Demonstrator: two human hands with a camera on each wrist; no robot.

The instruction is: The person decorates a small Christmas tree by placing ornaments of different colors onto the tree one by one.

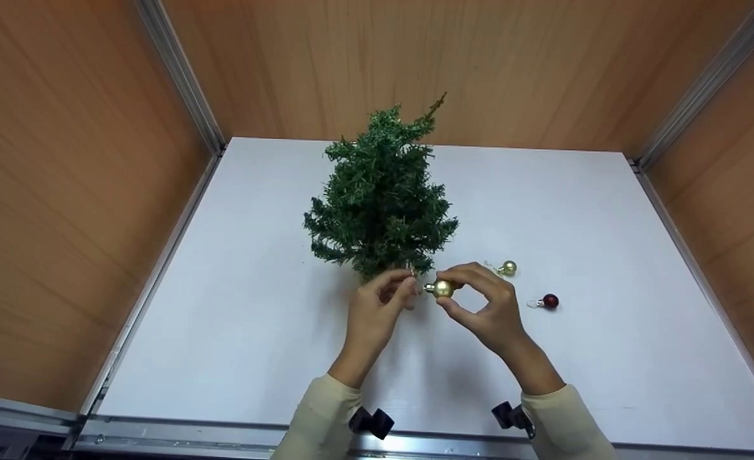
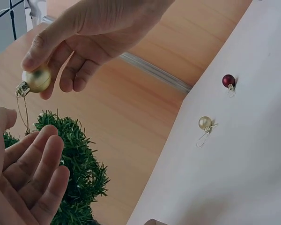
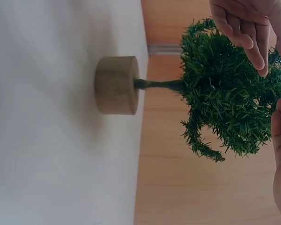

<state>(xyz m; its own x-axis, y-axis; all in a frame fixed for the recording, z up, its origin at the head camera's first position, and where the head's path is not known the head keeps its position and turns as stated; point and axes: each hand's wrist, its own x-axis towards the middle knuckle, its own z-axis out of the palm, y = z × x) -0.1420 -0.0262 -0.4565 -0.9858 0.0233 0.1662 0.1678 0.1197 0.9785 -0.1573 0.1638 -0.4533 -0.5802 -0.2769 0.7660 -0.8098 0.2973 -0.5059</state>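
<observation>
A small gold bauble point(image 1: 443, 289) is pinched between the thumb and fingertips of my right hand point(image 1: 489, 310), its cap toward the left. A thin loop of string point(image 2: 22, 112) extends from the cap toward my left hand point(image 1: 377, 306). In the left wrist view, the left thumb and fingers stand apart beside that loop; whether a fingertip touches it is unclear. Just beyond both hands is a small green artificial Christmas tree point(image 1: 380, 198), upright on a round wooden base point(image 3: 116, 85). The right wrist view cuts off the bauble.
To the right of my right hand, a second gold bauble point(image 1: 508, 268) and a dark red bauble point(image 1: 549, 301) lie on the white table point(image 1: 223, 332), each with its string loop. Wooden panels point(image 1: 479, 70) with metal rails enclose the back and sides.
</observation>
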